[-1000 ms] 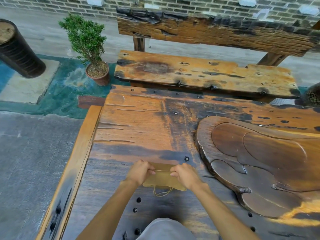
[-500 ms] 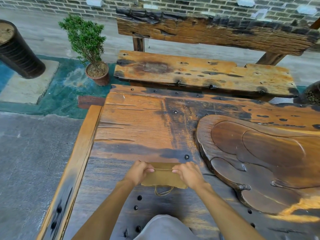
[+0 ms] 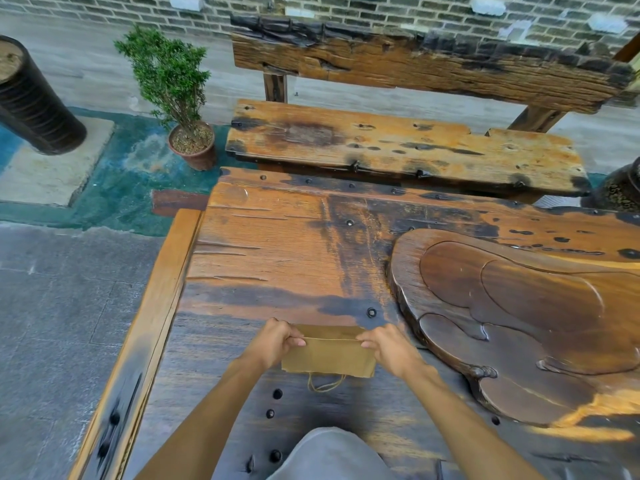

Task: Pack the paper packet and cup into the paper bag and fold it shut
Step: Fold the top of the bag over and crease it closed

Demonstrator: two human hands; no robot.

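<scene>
Paper bag (image 3: 329, 356) lies flat on the wooden table (image 3: 277, 258), at the near edge, just left of the carved wooden tray (image 3: 519, 323). Brown paper, top edge folded over along a crease that runs left to right. One twine handle (image 3: 325, 384) loops out from under the bag's near edge onto the table.

Left hand (image 3: 273, 344) at the bag's left end: fingers curled closed, thumb and fingers pinched on the fold line. Right hand (image 3: 388, 346) at the bag's right end, same posture, pinched on the fold. A thin pale line runs taut between the two hands along the crease; cannot tell whether it is twine or the paper edge.

Paper packet and cup: neither visible; cannot tell whether they sit inside the bag.

Both forearms bare, reaching in from the near side of the bag. Grey cloth (image 3: 332, 455) at the bottom of the view, nearer than the bag.

Beyond the bag, across the table: a worn wooden bench (image 3: 398, 147) with a plank backrest. Left of the bench, a potted plant (image 3: 173, 84) on the floor. Brick wall (image 3: 381, 8) behind the bench.
</scene>
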